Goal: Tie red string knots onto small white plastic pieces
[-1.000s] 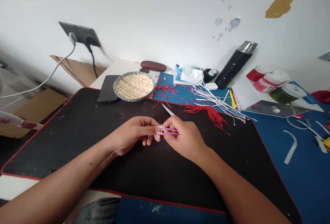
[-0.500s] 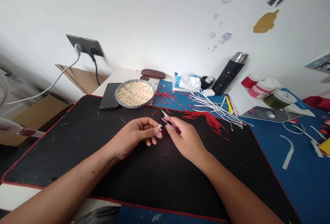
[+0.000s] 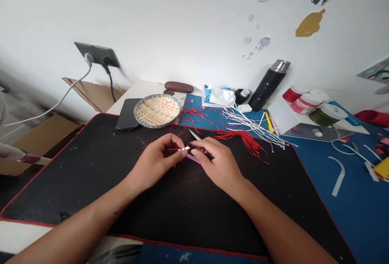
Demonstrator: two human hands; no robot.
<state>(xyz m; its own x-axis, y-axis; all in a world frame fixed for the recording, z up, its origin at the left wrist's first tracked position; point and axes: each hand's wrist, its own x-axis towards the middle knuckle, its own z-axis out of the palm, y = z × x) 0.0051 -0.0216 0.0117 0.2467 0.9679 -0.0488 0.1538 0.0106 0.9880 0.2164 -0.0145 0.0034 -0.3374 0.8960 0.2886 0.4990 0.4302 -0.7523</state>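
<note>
Apparently you're adjusting the white-and-red cord piece (image 3: 185,148) pinched in your left hand (image 3: 158,155) above the mat (image 3: 190,203); your right hand (image 3: 221,162) holds a pink tool (image 3: 193,158) beside it. The next move likely calls for a steady pinch.

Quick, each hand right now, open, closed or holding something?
Left hand: closed, pinching a small white-and-red cord piece.
Right hand: closed, holding a slim purple tool.

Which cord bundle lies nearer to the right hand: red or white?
The red bundle; the white bundle lies behind it, farther from the right hand.
</note>
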